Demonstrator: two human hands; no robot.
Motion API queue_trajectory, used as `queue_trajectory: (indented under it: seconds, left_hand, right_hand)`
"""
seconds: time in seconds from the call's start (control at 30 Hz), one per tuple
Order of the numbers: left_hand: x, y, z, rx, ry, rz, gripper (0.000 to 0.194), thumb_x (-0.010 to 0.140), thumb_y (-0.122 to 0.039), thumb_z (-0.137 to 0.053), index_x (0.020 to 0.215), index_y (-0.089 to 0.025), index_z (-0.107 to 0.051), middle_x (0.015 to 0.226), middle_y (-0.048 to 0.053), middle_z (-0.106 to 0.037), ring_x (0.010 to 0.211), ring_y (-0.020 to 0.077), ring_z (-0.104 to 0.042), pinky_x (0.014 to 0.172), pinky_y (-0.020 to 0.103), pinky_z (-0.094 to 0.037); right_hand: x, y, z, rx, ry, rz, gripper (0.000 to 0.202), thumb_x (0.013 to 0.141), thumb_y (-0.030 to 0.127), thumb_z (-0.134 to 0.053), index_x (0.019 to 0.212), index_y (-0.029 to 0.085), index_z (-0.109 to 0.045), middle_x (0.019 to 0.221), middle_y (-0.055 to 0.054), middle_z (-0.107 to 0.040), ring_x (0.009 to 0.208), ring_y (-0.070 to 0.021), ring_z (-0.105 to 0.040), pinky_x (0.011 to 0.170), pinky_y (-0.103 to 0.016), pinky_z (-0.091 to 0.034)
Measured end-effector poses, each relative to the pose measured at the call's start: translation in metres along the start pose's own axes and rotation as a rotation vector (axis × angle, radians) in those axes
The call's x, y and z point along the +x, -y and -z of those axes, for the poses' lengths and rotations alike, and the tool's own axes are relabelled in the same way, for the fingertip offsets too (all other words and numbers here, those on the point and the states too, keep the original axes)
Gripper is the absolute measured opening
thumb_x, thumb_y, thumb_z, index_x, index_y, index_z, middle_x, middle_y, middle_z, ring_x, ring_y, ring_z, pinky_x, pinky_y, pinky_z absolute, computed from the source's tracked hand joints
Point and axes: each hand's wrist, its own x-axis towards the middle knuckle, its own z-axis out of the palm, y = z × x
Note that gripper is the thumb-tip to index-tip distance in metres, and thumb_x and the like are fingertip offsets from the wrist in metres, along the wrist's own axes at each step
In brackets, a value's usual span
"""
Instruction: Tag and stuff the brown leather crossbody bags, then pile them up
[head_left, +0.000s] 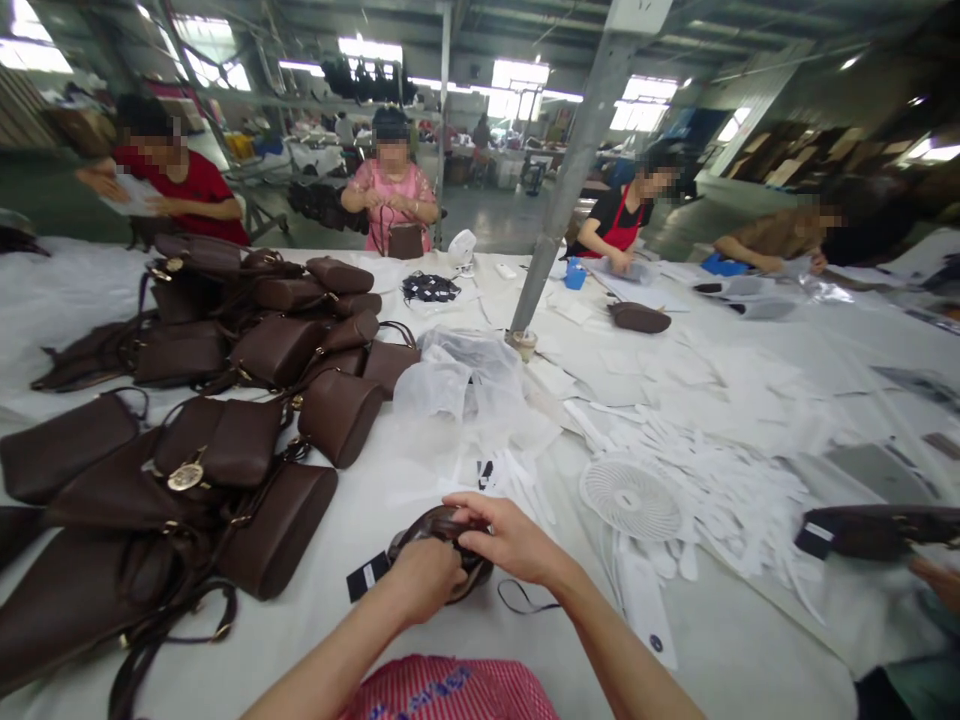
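A dark brown handbag lies in front of me on the white table, its mouth toward me. My left hand is closed at the mouth of the bag, with its fingertips partly hidden. On the far right rim rests my right hand, its fingers and thumb curled around the edge and strap. From the bag's left side a black tag with a white label sticks out. A thin black cord loop lies on the table under my right forearm.
Finished-looking brown handbags are piled at left. White paper strips and a white fan lie at right, clear plastic ahead. A grey post rises from the table. Several people work around it; another brown bag lies far right.
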Motion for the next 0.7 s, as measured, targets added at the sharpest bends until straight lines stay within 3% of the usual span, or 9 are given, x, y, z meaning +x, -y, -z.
queue_trajectory:
  seconds: [0.1,0.17,0.23,0.33,0.43,0.5,0.6,0.7]
  left_hand:
    - [-0.029,0.009,0.029,-0.058,-0.157,0.273,0.019,0.083,-0.028,-0.05,0.088,-0.018,-0.065,0.083,0.007,-0.07,0.082,0.0236,-0.066,0.075,0.033,-0.049]
    - [-0.036,0.012,0.038,-0.242,-0.312,0.234,0.032,0.079,-0.027,-0.054,0.11,-0.018,-0.059,0.105,0.009,-0.068,0.099,0.0241,-0.062,0.084,0.034,-0.048]
    - [-0.035,0.015,0.039,-0.471,-0.357,0.092,0.046,0.078,-0.022,-0.052,0.124,-0.019,-0.05,0.117,0.007,-0.064,0.106,0.0211,-0.059,0.091,0.032,-0.047]
    - [-0.027,0.018,0.032,-0.636,-0.348,0.045,0.035,0.084,-0.02,-0.044,0.116,-0.021,-0.056,0.11,0.004,-0.068,0.1,0.018,-0.062,0.091,0.029,-0.046]
    - [-0.023,0.021,0.028,-0.636,-0.408,0.134,0.028,0.088,-0.024,-0.04,0.105,-0.02,-0.061,0.104,0.004,-0.069,0.096,0.0185,-0.062,0.088,0.029,-0.047]
    - [-0.022,0.024,0.027,-0.633,-0.404,0.122,0.028,0.086,-0.02,-0.04,0.102,-0.019,-0.063,0.101,0.004,-0.07,0.095,0.0181,-0.062,0.088,0.029,-0.047]
    - [-0.027,0.031,0.028,-0.576,-0.439,0.141,0.032,0.08,-0.014,-0.04,0.102,-0.019,-0.063,0.098,0.004,-0.069,0.094,0.0176,-0.062,0.088,0.029,-0.048]
    - [-0.039,0.035,0.027,-0.368,-0.624,0.213,0.035,0.079,-0.013,-0.042,0.11,-0.018,-0.059,0.101,0.007,-0.065,0.092,0.0197,-0.062,0.086,0.034,-0.05]
  right_hand:
    - [-0.001,-0.003,-0.001,0.091,0.008,-0.002,0.047,0.073,0.015,-0.057,0.12,0.022,-0.058,0.089,0.0,-0.07,0.082,-0.0171,-0.063,0.08,-0.029,-0.049]
    - [-0.004,-0.004,-0.004,0.101,-0.003,0.021,0.046,0.075,0.015,-0.057,0.121,0.023,-0.058,0.095,-0.001,-0.07,0.088,-0.018,-0.064,0.086,-0.032,-0.048]
    - [-0.012,-0.009,-0.008,0.062,-0.039,0.051,0.053,0.075,0.015,-0.057,0.127,0.025,-0.053,0.112,-0.003,-0.066,0.105,-0.0197,-0.06,0.097,-0.035,-0.043]
    - [-0.028,-0.035,-0.012,-0.094,-0.087,0.002,0.084,0.068,0.016,-0.065,0.144,0.023,-0.03,0.146,-0.01,-0.038,0.134,-0.0249,-0.034,0.112,-0.043,-0.025]
    - [-0.039,-0.074,-0.018,-0.247,-0.088,-0.103,0.101,0.063,0.021,-0.074,0.148,0.018,-0.018,0.153,-0.016,-0.021,0.141,-0.0305,-0.017,0.114,-0.05,-0.016]
    - [-0.039,-0.093,-0.025,-0.268,-0.114,-0.055,0.094,0.065,0.025,-0.076,0.144,0.017,-0.027,0.149,-0.016,-0.031,0.137,-0.0306,-0.027,0.112,-0.048,-0.022]
    - [-0.032,-0.104,-0.04,-0.285,-0.218,0.044,0.056,0.069,0.024,-0.074,0.121,0.019,-0.055,0.121,-0.01,-0.059,0.114,-0.0265,-0.051,0.1,-0.04,-0.038]
    - [-0.026,-0.103,-0.052,-0.304,-0.322,0.033,0.027,0.072,0.02,-0.071,0.099,0.02,-0.063,0.095,-0.005,-0.065,0.094,-0.0229,-0.057,0.085,-0.034,-0.044]
